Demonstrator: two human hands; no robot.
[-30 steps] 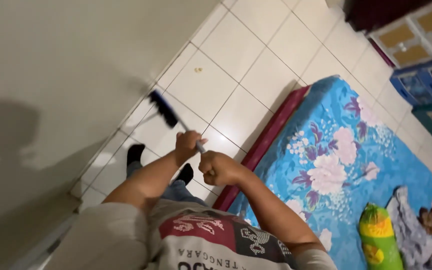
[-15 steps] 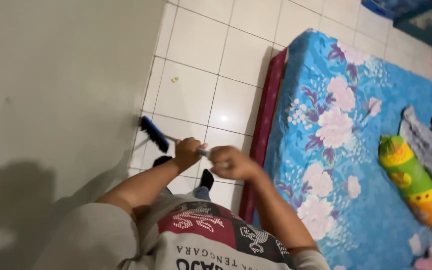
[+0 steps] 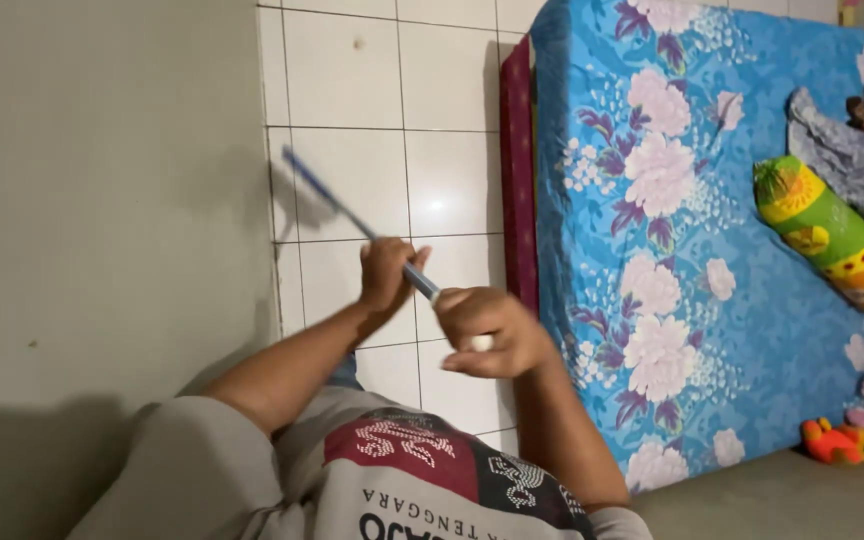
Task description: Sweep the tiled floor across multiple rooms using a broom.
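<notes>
A blue floral mattress (image 3: 712, 250) lies on the white tiled floor (image 3: 352, 90), bearing a green-and-yellow bolster (image 3: 832, 235).

Dim, warm indoor light, apparently from overhead. Small bright glare spot on the white floor tiles (image 3: 436, 204). Soft, broad shadow across the lower wall (image 3: 102, 300), darkest at bottom left. Strong motion blur on the thin blue handle (image 3: 337, 208) and along the edges of both hands. Floral bed sheet (image 3: 712, 250) fairly sharp, colours saturated. Slight softness and grain toward the corners.
</notes>
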